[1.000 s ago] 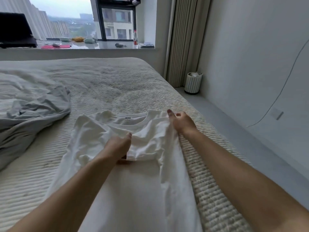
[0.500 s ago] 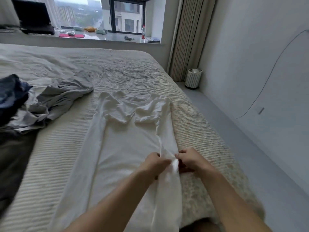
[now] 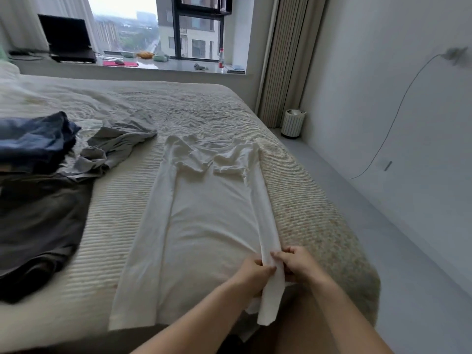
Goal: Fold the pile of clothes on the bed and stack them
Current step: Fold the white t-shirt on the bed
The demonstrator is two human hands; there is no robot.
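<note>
A white T-shirt (image 3: 204, 215) lies lengthwise on the ribbed beige bedspread (image 3: 122, 226), collar at the far end, both sleeves folded in over the chest. Its right side is folded inward as a long narrow strip. My left hand (image 3: 252, 270) and my right hand (image 3: 296, 261) pinch that strip near the hem, one on each side of it. To the left lies the pile: a grey garment (image 3: 115, 149), a dark blue one (image 3: 35, 139) and a dark grey-brown one (image 3: 38, 221).
The bed's right edge drops to a grey floor (image 3: 383, 238). A small striped bin (image 3: 292, 123) stands by the curtain. A window sill (image 3: 153, 66) with a laptop, a bottle and small items runs behind the bed. A cable hangs on the right wall.
My hands left the sleeves near the collar and came down to the hem end. They now hold the folded right edge, and the view has pulled back, showing more of the pile.
</note>
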